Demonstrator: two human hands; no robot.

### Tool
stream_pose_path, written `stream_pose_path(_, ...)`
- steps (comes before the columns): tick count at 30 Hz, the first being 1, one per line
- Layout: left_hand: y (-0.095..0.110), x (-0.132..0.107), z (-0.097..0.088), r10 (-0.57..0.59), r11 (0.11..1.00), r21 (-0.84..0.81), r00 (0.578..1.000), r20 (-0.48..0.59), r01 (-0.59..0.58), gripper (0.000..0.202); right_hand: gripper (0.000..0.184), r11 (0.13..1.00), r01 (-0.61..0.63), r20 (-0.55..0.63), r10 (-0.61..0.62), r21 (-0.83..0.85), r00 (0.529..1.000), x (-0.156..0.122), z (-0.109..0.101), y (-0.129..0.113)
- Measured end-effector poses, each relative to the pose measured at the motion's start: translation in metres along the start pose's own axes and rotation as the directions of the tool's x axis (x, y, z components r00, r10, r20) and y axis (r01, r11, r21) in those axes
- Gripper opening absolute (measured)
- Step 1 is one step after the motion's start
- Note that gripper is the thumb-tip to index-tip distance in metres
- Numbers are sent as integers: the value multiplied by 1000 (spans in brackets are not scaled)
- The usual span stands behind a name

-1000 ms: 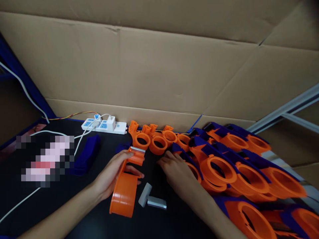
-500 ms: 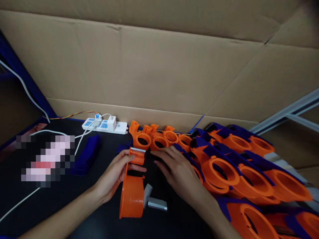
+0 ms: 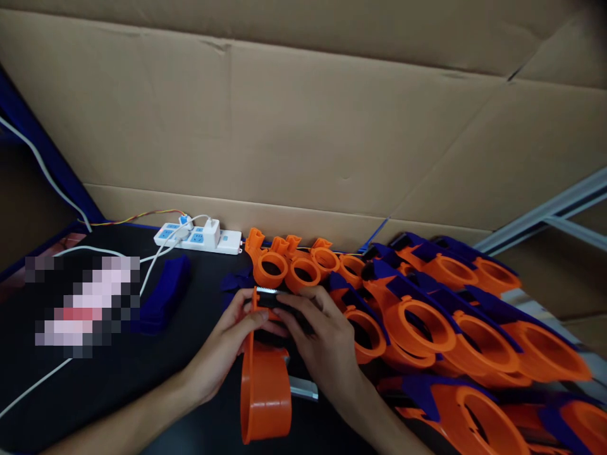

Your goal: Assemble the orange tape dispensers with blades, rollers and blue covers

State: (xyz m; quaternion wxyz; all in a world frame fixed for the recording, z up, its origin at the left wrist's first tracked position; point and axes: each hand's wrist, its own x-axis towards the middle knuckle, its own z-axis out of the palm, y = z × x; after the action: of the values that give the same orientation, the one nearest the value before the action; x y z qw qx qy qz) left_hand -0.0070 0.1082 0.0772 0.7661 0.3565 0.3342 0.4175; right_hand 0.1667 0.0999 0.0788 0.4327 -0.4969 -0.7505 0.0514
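Note:
My left hand [image 3: 220,347] grips an orange tape dispenser [image 3: 268,404] by its frame, with the round hub hanging toward me. A toothed metal blade [image 3: 267,290] runs across its far end. My right hand [image 3: 332,344] is closed on a dark strip [image 3: 300,314] at that end, just below the blade; its fingers partly hide the strip. Beneath the dispenser, a silvery metal strip [image 3: 304,388] lies on the black table [image 3: 199,420], partly covered by the hub.
Several orange dispensers [image 3: 303,272] stand along the cardboard wall [image 3: 294,126]. A pile of blue-and-orange dispensers [image 3: 427,328] fills the right side. Left are a white power strip [image 3: 230,242], cables, folded blue pieces [image 3: 164,294] and a pixelated patch.
My right hand has come in from beside the dispenser to its blade end, now with a dark strip in its fingers. The dispenser has shifted slightly right and toward me.

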Motion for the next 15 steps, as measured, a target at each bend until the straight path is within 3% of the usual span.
stream_pose_path(6, -7, 4, -6, 22, 1000, -5, 996, -91, -23, 25, 36, 986, 150, 63, -155, 70, 986, -7, 3, 2)
stream_pose_path(10, -10, 8, -9, -45, 999, -31, 985, -168, 40, 39, 37, 961, 246, 170, -264, 124, 949, -2, -2, -1)
stream_pose_path(15, 3, 10, -10, -4, 997, -80, 981, -194, -12, 32, 41, 978, 150, 195, -177, 148, 965, 0, -21, -3)
